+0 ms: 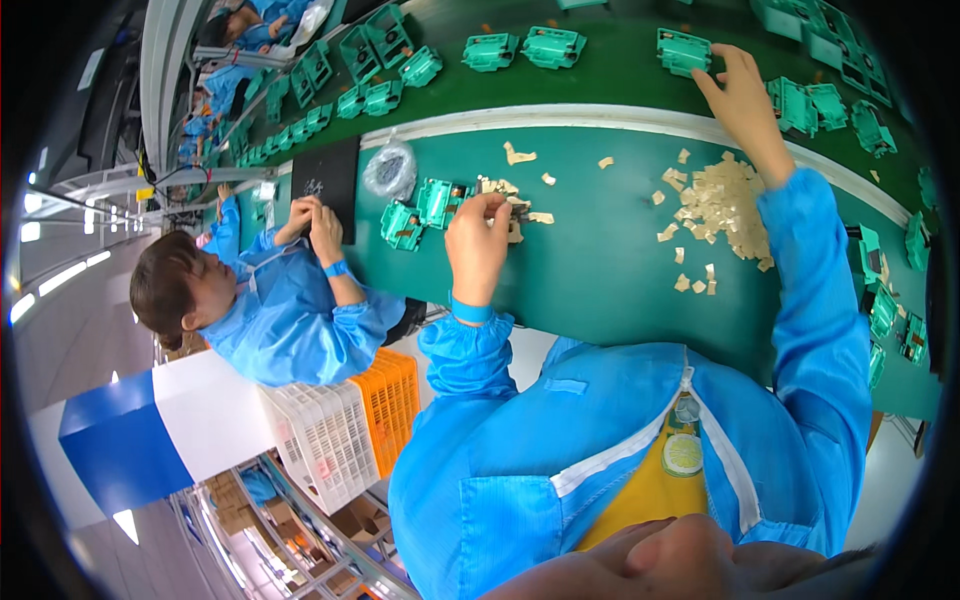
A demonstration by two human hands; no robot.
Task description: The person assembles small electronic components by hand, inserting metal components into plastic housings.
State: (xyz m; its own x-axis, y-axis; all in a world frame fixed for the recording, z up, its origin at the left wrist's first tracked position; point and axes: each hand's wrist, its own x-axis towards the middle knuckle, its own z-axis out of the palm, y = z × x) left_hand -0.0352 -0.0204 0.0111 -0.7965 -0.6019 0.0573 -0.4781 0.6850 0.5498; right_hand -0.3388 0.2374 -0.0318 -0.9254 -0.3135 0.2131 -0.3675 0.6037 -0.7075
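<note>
My right hand point(742, 105) reaches across to the far belt, thumb and fingers at the right end of a teal plastic fixture point(683, 52). Nearer me, my left hand point(478, 245) is curled with fingertips together over a small cluster of beige pieces and dark parts point(515, 212); what it pinches is hidden. Two more teal fixtures point(420, 212) stand just left of that hand. A heap of small cream-coloured flat pieces point(722, 205) lies below my right forearm, with loose ones scattered round it.
A raised pale rail point(600, 118) separates the green worktable point(620, 270) from the dark green belt point(620, 85) carrying several fixtures. A roll in clear plastic point(390, 170) and a black mat point(325, 185) lie left. A co-worker point(290, 300) sits there, beside white and orange crates point(385, 410).
</note>
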